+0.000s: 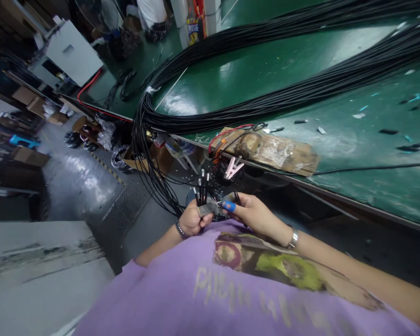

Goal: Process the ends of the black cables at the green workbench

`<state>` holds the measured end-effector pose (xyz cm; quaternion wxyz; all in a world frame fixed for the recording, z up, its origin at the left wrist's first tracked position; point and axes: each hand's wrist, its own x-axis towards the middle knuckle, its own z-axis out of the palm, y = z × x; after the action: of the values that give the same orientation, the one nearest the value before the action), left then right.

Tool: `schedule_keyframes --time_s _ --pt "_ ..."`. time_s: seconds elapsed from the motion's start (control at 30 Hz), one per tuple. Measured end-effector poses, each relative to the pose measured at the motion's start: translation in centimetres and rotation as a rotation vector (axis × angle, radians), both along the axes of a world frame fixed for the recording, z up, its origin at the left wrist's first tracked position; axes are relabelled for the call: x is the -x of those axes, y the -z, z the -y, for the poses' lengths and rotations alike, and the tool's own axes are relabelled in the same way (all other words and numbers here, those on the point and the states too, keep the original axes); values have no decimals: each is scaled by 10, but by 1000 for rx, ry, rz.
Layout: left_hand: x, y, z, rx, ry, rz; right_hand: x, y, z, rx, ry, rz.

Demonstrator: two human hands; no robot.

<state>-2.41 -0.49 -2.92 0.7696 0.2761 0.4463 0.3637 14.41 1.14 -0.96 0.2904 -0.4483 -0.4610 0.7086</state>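
My left hand point(192, 218) is closed around several black cables point(203, 189) whose white-tipped ends stick up above the fingers. Grey wrapping covers one finger of that hand. Close beside it, my right hand point(254, 212) is pinched, with blue tape point(228, 206) round the thumb. Dark cable pieces show between its fingers, and thin pale wire ends point(217, 202) lie between the two hands. Exactly what the right fingertips grip is partly hidden. Both hands are in front of my purple shirt, below the edge of the green table point(353, 140).
A long bundle of black cables point(252, 105) loops over the table and hangs off its edge. A wooden board point(283, 151) with wires and a pink clip point(233, 168) sits at the edge. Cable scraps lie at right. A white machine point(72, 53) and cardboard boxes point(30, 156) are further left.
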Motion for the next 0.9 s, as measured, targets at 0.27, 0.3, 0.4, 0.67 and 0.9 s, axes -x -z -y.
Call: schedule_keyframes --time_s 0.27,0.3,0.4,0.67,0.9 --pt "-2 2 1 -31 -39 -4 -1 -4 0 -219 -12 102" --pt "-2 2 2 -27 -44 -7 -1 -5 -1 -225 2 109" --pt "-3 1 2 -24 -47 -22 -2 -5 -1 -198 42 92" --pt "-4 2 2 -74 -35 -88 0 -1 -3 -132 20 66" --pt "-10 -4 2 -140 -50 -185 -3 -9 1 -423 -47 237"
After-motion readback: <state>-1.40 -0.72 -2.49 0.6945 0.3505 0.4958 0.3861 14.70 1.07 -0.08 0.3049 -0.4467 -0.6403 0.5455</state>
